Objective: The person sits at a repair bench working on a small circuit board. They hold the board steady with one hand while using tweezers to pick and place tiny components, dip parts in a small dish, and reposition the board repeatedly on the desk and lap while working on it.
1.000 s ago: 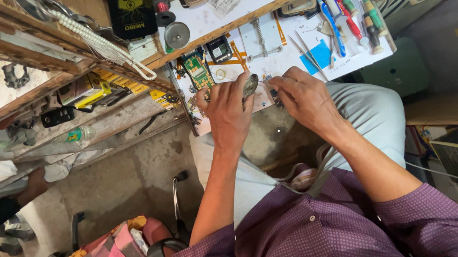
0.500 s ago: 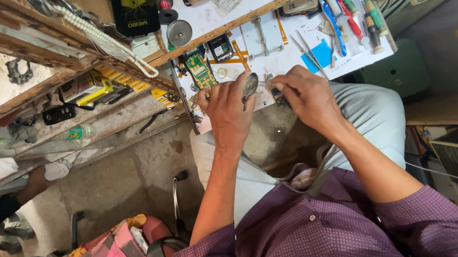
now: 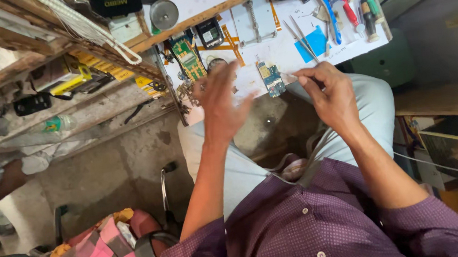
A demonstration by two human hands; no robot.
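Your right hand [image 3: 331,92] pinches a thin metal tool, maybe tweezers [image 3: 290,76], with the fingers pressed together on it. Its tip sits just beside the small blue and gold circuit board [image 3: 271,78], which lies flat near the front edge of the white counter [image 3: 266,45].

Your left hand [image 3: 221,102] hangs over the counter edge with its fingers spread and holding nothing (it is blurred, so I can't be sure it touches anything).

That little board looks light, stiff and thin, and I think it breaks easily. Hold it by its bare side edges, not by the tiny parts on top. It could slide on the smooth counter, so press gently.

A bigger green circuit board with gold pads [image 3: 189,56] lies to the left, well apart. Coloured screwdrivers [image 3: 352,2] lie at the far right.
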